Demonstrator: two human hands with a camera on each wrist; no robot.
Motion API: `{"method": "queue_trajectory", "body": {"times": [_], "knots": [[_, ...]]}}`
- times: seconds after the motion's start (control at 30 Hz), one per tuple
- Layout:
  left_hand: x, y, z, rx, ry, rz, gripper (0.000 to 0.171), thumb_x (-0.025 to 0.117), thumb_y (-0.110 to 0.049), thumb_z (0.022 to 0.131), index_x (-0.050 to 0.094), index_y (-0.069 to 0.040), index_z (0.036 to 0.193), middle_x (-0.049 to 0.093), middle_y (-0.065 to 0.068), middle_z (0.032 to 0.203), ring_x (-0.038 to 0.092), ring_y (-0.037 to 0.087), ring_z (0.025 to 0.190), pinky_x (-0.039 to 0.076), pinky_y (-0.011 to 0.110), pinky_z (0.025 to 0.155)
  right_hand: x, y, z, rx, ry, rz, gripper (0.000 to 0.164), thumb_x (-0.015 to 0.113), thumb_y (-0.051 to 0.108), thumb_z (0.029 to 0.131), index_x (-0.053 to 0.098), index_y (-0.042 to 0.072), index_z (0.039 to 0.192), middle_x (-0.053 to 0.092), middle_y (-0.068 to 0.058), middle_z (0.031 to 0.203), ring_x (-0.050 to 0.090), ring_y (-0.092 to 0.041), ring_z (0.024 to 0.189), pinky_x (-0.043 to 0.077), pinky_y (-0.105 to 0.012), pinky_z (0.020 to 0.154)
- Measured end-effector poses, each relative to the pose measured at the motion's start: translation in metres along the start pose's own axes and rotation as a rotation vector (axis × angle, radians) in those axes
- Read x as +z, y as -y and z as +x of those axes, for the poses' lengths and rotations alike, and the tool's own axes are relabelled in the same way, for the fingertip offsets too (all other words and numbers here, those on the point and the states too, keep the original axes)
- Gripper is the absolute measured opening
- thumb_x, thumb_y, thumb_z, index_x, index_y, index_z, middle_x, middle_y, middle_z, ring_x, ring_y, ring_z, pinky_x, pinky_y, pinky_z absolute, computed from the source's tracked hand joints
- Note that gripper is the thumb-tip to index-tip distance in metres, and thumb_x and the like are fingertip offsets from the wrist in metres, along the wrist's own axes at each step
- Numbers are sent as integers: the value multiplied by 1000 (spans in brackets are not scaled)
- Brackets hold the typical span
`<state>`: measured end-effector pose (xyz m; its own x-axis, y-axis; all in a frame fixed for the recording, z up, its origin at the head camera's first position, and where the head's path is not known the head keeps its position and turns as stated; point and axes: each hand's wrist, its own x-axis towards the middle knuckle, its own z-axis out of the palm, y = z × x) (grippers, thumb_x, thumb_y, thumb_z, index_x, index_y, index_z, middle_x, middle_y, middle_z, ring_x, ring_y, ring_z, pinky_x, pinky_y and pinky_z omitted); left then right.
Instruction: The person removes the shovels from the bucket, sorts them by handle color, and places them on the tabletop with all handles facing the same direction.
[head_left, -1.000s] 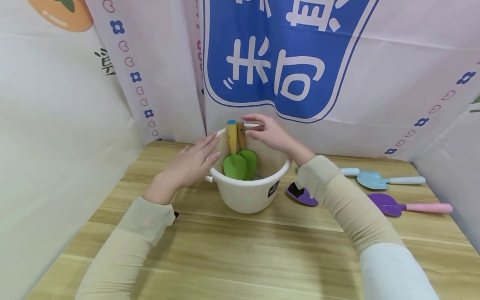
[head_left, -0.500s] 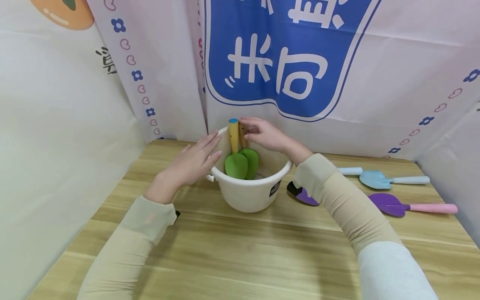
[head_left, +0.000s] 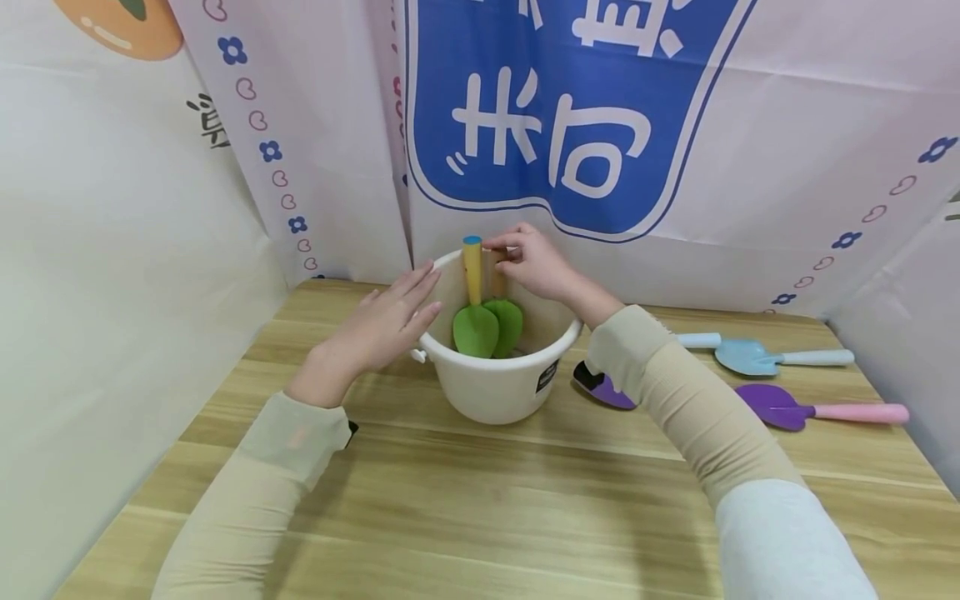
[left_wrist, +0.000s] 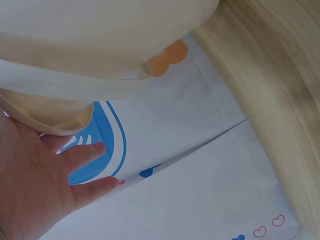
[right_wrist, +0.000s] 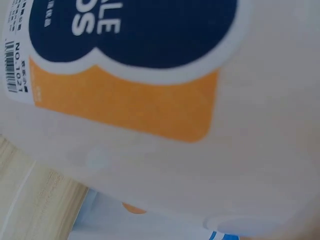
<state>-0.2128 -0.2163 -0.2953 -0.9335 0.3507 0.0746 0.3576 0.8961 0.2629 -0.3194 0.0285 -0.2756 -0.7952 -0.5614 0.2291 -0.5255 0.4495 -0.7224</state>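
A white bucket (head_left: 491, 392) stands on the table. Two trowels with green blades lean inside it. One, the yellow-handled trowel (head_left: 476, 332), has a blue end cap; behind it is the brown-handled trowel (head_left: 508, 327). My right hand (head_left: 536, 265) reaches over the rim and pinches the brown handle between thumb and fingers, partly covering it. My left hand (head_left: 378, 327) rests against the bucket's left rim, fingers straight. In the left wrist view my left hand (left_wrist: 35, 180) spreads its fingers beside the rim. The right wrist view shows the bucket's label (right_wrist: 130, 95) close up.
To the right on the wooden table (head_left: 480, 517) lie a purple trowel with a pink handle (head_left: 780, 408), a light blue trowel (head_left: 746, 358), a pale blue handle (head_left: 699, 341) and a purple blade (head_left: 611, 393), partly behind the right sleeve. A printed cloth (head_left: 787, 167) hangs behind.
My right fingers have closed in on the brown handle, and it has shifted to the right and stands more upright. The yellow-handled trowel has shifted slightly right. My left hand stays put.
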Motion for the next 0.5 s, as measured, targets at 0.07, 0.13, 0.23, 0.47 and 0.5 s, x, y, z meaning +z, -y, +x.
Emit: {"method": "queue_trajectory", "body": {"times": [0.07,0.13,0.23,0.47,0.5], "knots": [[0,0,0,2,-1,1,66,24,-48,111,15,-11,165,7,7,172,8,31,156,13,66,120,-1,0,0,4,-10,-15,35,60,-6,99,65,-5,133,58,-22,132,60,-35,124,52,-38,103],[0,0,0,3,-1,4,66,24,-48,111,15,-11,165,7,7,172,8,31,156,13,66,120,-1,0,0,13,-24,-25,33,61,-5,99,67,-4,132,62,-20,134,62,-34,122,53,-38,102],[0,1,1,4,2,9,66,23,-48,111,15,-11,165,6,7,172,7,31,157,13,66,120,-2,1,-2,29,-43,-42,31,63,-3,99,68,-2,130,64,-19,133,64,-33,119,55,-37,99],[0,1,0,3,-1,13,66,24,-48,111,15,-11,165,6,6,172,8,31,156,13,66,120,-7,0,-5,31,-103,-106,30,67,-1,98,71,-2,128,65,-19,126,65,-33,115,56,-37,97],[0,1,0,5,-2,15,66,24,-48,111,15,-11,165,6,6,172,8,31,156,14,66,120,-8,-1,-6,31,-114,-108,30,68,-1,97,71,-2,127,65,-20,125,65,-33,115,56,-37,97]]}}
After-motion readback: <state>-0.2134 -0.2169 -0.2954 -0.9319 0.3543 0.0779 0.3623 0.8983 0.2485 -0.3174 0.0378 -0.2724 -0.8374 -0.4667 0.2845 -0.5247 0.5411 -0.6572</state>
